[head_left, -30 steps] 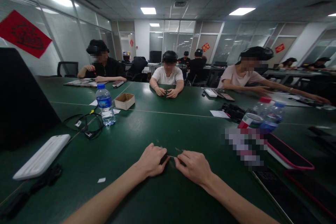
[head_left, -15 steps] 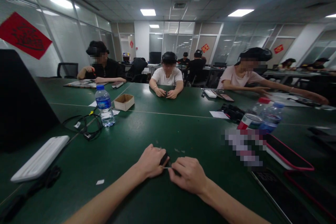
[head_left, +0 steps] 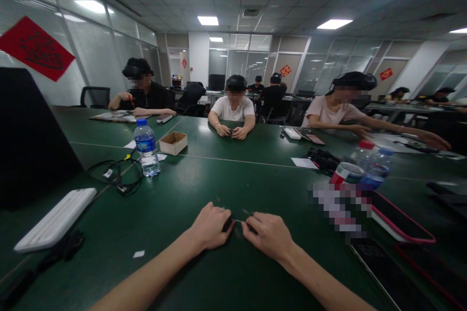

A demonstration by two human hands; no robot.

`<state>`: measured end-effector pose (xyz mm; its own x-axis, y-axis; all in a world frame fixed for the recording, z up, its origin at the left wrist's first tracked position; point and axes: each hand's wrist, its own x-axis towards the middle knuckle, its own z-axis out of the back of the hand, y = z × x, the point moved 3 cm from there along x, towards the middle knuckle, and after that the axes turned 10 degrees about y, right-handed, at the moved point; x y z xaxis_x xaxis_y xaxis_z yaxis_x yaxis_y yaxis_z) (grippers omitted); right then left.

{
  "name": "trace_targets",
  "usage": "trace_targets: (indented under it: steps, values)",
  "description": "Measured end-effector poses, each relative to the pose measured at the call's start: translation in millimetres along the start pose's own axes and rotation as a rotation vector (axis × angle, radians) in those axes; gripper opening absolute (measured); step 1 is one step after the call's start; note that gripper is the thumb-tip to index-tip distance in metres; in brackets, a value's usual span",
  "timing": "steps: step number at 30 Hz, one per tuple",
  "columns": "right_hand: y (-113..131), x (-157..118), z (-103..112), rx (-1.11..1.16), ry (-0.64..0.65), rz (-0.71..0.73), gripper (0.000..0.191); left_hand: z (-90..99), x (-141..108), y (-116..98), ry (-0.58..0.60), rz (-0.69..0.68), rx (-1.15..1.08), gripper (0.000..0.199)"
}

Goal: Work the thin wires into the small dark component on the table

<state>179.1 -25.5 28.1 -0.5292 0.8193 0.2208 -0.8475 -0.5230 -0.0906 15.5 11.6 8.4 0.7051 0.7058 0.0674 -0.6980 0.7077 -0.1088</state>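
My left hand (head_left: 210, 226) rests low over the green table (head_left: 189, 184), fingers curled round a small black object (head_left: 228, 224) that is mostly hidden. From it a thin pale strip or rod (head_left: 237, 221) spans the narrow gap to my right hand (head_left: 269, 234). The right thumb and fingers are closed at the other end of that thin piece. What kind of thing the black object is cannot be made out. Faint clear scraps (head_left: 247, 212) lie on the tabletop just beyond the hands.
A water bottle (head_left: 146, 148), an open cardboard box (head_left: 173, 143) and black cables (head_left: 120, 175) are at the left, with a white power bank (head_left: 56, 218) nearer. On the right are a can (head_left: 346, 175), bottles and a red-edged phone (head_left: 399, 216). Other people sit across the table.
My right hand has shifted slightly up and right, away from the left. My left hand has turned, so less of the black object shows. The thin piece still bridges both hands.
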Motion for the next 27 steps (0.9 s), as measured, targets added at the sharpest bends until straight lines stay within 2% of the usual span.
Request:
trace_targets:
  steps: [27]
  values:
    - [-2.6,-4.5,4.6,0.044,-0.065,0.105,0.028,7.2,-5.0,-2.0,0.030,-0.043,-0.052,0.022]
